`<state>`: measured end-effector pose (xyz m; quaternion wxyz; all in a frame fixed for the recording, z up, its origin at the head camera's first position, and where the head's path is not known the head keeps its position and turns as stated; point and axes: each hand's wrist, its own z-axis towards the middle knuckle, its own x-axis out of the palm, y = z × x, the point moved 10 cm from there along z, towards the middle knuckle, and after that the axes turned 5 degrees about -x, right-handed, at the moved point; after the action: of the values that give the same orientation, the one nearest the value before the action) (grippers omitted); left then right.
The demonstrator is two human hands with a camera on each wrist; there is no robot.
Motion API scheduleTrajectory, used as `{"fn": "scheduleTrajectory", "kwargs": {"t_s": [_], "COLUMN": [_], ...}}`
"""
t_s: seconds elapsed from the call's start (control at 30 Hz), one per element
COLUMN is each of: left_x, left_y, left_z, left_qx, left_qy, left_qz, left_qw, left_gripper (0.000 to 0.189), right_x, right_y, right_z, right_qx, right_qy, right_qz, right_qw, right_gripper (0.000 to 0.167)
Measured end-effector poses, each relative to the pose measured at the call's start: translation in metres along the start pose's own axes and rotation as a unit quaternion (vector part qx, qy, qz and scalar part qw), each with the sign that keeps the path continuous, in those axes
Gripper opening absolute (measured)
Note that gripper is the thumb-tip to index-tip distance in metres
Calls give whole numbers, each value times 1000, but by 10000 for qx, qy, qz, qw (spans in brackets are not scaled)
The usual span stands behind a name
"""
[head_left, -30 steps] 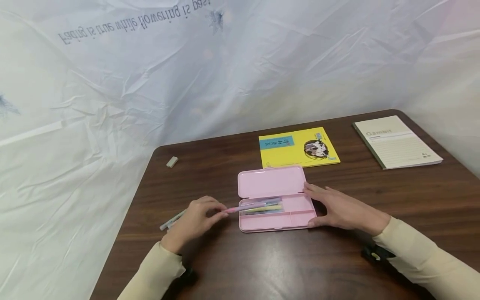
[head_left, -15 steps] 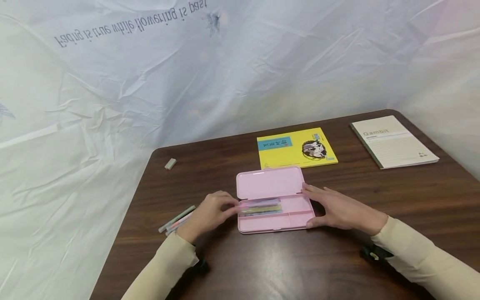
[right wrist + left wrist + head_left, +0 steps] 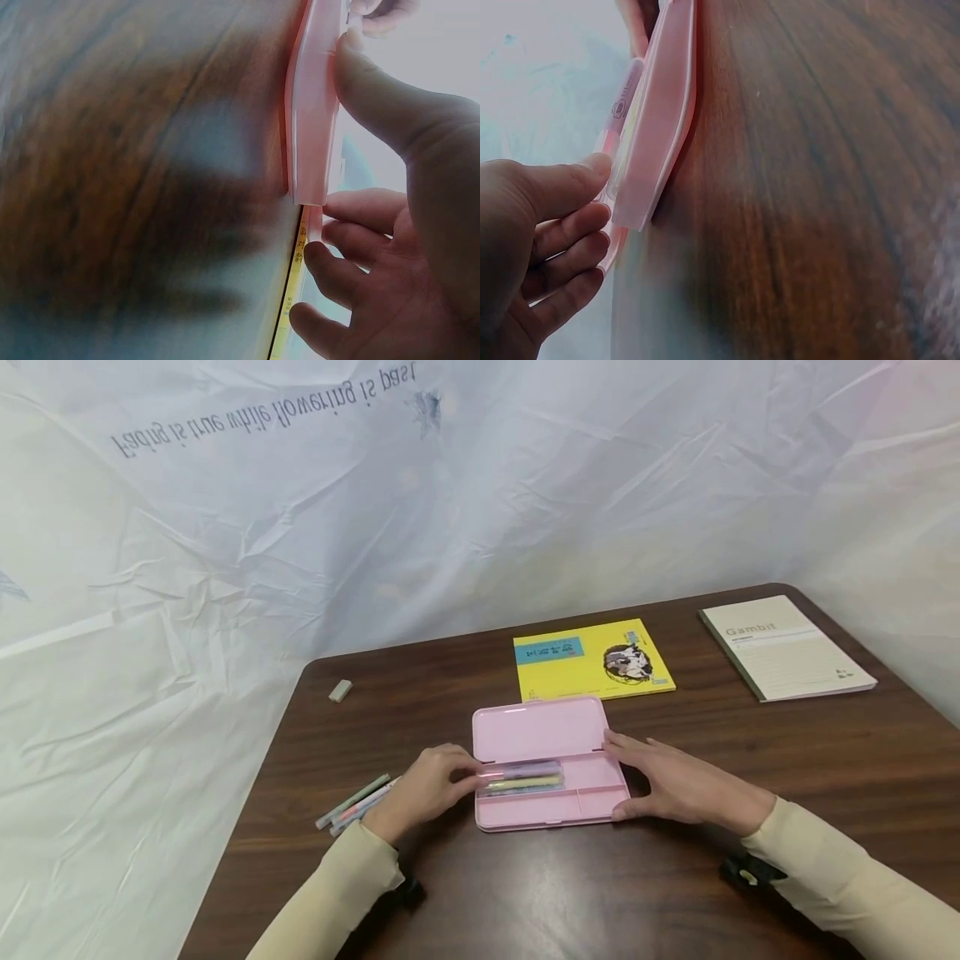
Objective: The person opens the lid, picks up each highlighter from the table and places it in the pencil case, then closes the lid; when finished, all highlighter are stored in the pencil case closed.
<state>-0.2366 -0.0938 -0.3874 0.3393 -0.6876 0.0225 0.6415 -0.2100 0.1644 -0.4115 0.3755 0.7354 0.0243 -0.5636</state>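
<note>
A pink pencil case [image 3: 540, 731] lies with its lid swung back in the head view, its tray split by dividers. Inside the rear compartment, a yellow pen [image 3: 521, 782] and other clear-bodied pens lie side by side. My left hand [image 3: 431, 785] is at the case's left end, thumb and fingertips pinching the pink end of a purple pen [image 3: 626, 101] that lies along the rear compartment. With my right hand [image 3: 678, 777] I hold the right end of the case, thumb at the front corner and fingers near the hinge.
Several loose pens [image 3: 354, 802] lie left of my left hand, partly hidden by it. A small eraser [image 3: 341, 691] sits at the back left. Behind the case is a yellow booklet [image 3: 577, 664]; a cream notebook [image 3: 795, 652] lies back right. White sheeting [image 3: 225, 543] hangs behind the table.
My left hand has moved right, bringing the purple pen from above the case's left edge down into the rear compartment. More of the loose pens now shows. My right hand stays on the case.
</note>
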Motion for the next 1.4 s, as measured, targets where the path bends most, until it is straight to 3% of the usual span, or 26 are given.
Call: {"fn": "scheduleTrajectory", "kwargs": {"t_s": [0.43, 1.0, 1.4], "left_x": [1, 7, 4], "left_y": [1, 5, 4], "left_z": [3, 5, 6], "left_qx": [98, -38, 72], "left_qy": [30, 358, 215], "left_qz": [-109, -129, -136], "left_qw": [9999, 9993, 9996], "left_gripper": [19, 22, 22], "right_x": [-2, -2, -3], "right_y": [2, 4, 2], "right_z": [2, 1, 1], "right_qx": [-35, -54, -36], "right_qy": [32, 18, -1], "right_qz": [-12, 5, -46], "right_qw": [10000, 10000, 10000], "right_gripper": [102, 102, 100]}}
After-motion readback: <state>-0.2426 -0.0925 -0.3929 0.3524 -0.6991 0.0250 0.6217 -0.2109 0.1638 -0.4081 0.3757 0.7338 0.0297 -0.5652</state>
